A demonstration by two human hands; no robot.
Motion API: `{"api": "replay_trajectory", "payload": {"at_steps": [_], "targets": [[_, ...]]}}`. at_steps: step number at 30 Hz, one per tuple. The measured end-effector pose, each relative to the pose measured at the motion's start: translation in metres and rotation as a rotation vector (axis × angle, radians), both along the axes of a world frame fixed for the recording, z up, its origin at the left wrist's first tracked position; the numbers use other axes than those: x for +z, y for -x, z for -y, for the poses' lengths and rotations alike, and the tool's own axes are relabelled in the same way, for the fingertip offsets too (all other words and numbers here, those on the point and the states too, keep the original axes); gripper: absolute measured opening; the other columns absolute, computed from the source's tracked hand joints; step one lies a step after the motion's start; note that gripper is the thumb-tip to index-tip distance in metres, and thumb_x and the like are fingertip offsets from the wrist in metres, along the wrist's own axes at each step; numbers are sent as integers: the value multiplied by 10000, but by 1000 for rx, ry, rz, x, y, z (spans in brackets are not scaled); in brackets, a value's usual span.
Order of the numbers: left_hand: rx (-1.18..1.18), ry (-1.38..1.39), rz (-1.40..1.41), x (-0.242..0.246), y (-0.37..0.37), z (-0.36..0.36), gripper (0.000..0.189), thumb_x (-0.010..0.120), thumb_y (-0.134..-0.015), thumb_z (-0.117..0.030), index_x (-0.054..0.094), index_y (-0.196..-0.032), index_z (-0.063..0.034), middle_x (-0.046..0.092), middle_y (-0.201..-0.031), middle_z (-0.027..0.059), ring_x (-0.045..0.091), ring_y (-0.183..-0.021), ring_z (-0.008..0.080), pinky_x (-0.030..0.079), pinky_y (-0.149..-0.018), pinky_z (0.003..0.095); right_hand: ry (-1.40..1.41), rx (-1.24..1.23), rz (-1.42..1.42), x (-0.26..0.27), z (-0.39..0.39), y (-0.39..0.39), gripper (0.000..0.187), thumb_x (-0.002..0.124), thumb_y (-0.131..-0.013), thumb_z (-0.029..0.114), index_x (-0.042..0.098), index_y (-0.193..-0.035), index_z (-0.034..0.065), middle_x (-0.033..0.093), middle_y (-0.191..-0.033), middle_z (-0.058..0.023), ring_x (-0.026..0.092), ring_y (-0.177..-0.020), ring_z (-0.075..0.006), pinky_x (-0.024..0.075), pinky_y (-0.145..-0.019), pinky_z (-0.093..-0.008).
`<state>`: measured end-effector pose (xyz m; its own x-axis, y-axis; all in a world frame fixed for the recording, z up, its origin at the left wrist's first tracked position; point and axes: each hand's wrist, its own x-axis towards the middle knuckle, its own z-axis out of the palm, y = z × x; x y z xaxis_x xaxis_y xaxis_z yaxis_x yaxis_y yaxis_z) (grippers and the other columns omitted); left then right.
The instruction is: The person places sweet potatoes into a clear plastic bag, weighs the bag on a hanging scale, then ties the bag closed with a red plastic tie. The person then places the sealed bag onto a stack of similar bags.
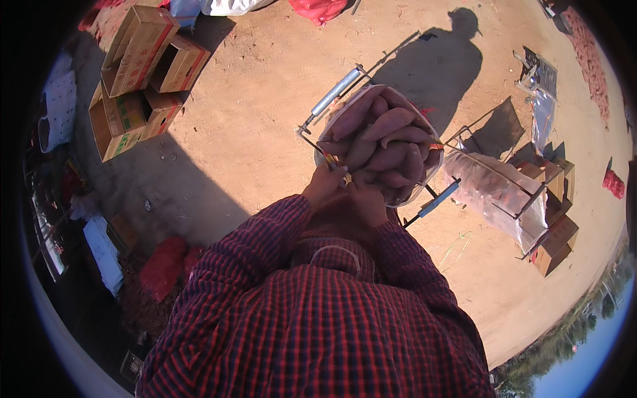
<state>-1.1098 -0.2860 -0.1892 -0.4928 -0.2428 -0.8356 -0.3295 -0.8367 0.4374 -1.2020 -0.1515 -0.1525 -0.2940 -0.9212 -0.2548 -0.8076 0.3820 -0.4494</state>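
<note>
Purple-skinned sweet potatoes (388, 139) fill an open container, apparently lined with pale sheeting, in front of me. A metal frame with grey-blue rollers (336, 92) stands around it. My left hand (324, 185) is at the container's near left edge, its fingers around something thin and colourful, perhaps a strap or tape. Close beside it, my right hand (367, 201) lies against the near edge below the sweet potatoes. Its fingers are partly hidden, and what it touches cannot be made out.
Cardboard boxes (142, 54) are stacked at the upper left. To the right, a metal rack holds clear plastic sheeting (492, 191), with more cartons (555, 244) beyond. Red mesh sacks (164, 266) lie at the lower left, and another filled red bag (318, 9) lies ahead.
</note>
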Motion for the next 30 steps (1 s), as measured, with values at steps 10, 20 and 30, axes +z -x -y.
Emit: {"api": "replay_trajectory", "payload": {"at_steps": [10, 20, 30], "targets": [[-61, 198, 207, -13, -4, -6, 161, 510, -975, -124, 602, -1069, -31, 674, -897, 73, 682, -790, 179, 569, -676, 328, 463, -597, 15, 50, 6, 126, 329, 584, -925, 157, 572, -1236, 52, 583, -1164, -170, 564, -1078, -361, 426, -961, -462], [189, 277, 311, -7, 10, -40, 235, 563, -977, -197, 599, -1156, -49, 659, -954, 63, 649, -894, 175, 569, -708, 362, 51, -531, 780, -39, 40, 262, 429, 684, -882, 237, 610, -1217, -20, 685, -1064, -185, 671, -981, -261, 519, -855, -362], [632, 363, 520, -36, 43, -60, 337, 531, -1001, -318, 618, -1132, -20, 636, -964, 94, 602, -879, 204, 503, -752, 355, -22, -648, 468, -78, 63, 285, 219, 563, -926, 160, 635, -1032, -17, 701, -940, -209, 688, -874, -346, 522, -772, -429]]}}
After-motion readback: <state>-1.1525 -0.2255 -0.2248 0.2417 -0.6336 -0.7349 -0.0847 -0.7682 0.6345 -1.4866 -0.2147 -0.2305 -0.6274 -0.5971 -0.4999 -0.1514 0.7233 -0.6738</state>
